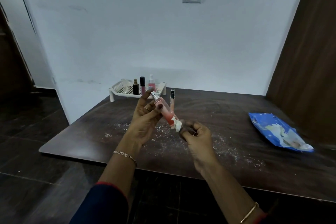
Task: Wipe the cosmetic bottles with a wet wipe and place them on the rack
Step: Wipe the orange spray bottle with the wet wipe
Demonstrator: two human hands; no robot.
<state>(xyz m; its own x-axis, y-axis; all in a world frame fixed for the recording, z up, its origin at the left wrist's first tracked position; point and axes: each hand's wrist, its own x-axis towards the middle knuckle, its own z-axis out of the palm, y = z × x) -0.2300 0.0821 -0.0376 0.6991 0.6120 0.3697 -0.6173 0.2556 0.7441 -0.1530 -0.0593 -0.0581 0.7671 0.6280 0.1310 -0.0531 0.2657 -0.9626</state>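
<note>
Left grip (145, 120) around pink bottle (163, 110), right grip (197, 135) pinching wipe (176, 125) (mid-table (236, 107)).

Honestly nothing readable is showing up here. The blue wipes packet (278, 131), sitting at about 3 o'clock on the table (227, 114), is showing some pale print on its front, but it's smearing into blobs and no word or brand is coming through. The pink bottle (164, 111) in the middle is carrying no label I can make out, and the little bottles on the rack (121, 88) at 12 o'clock are looking too small to read.
</note>
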